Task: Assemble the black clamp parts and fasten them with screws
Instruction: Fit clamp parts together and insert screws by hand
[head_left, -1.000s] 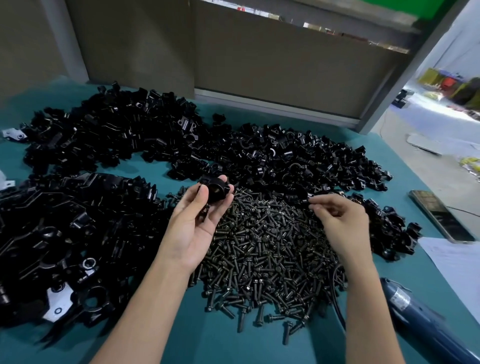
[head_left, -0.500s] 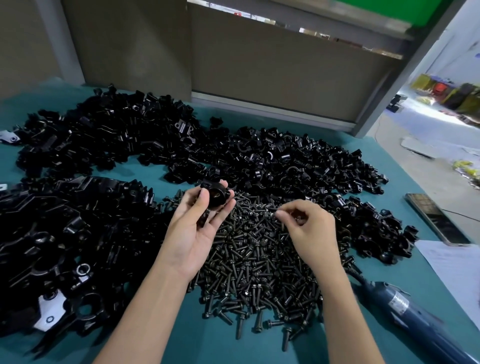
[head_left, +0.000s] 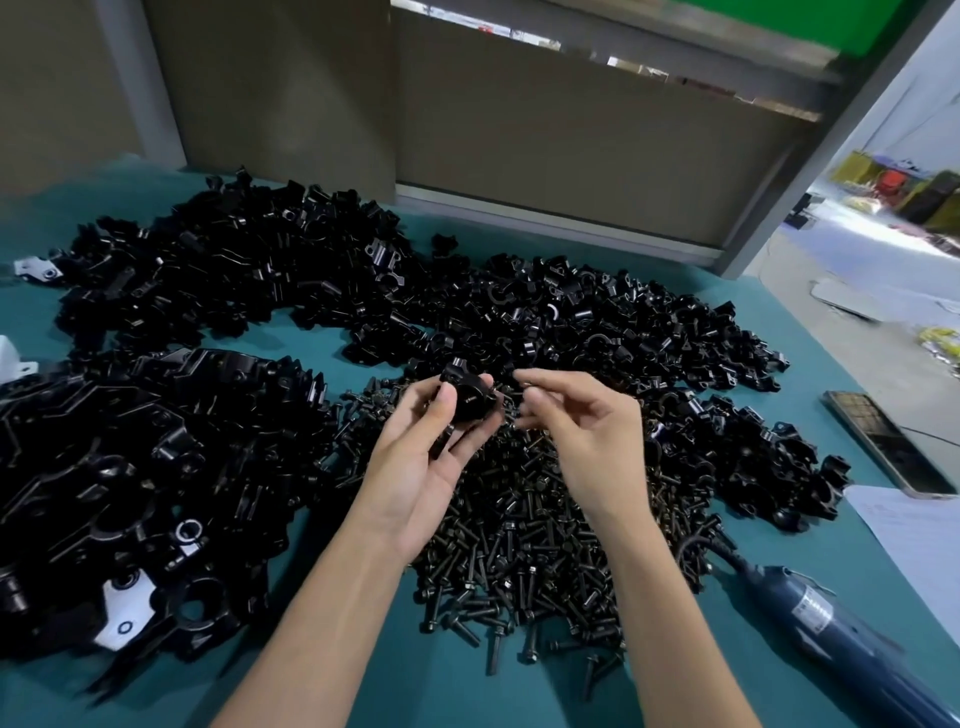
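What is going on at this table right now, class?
A person is assembling clamps at a teal table covered with heaps of black clamp parts. The left hand holds up a black clamp above a pile of screws. The right hand brings its fingertips to the clamp, pinching what looks like a screw, though it is too small to be sure. A blue power screwdriver lies untouched on the right.
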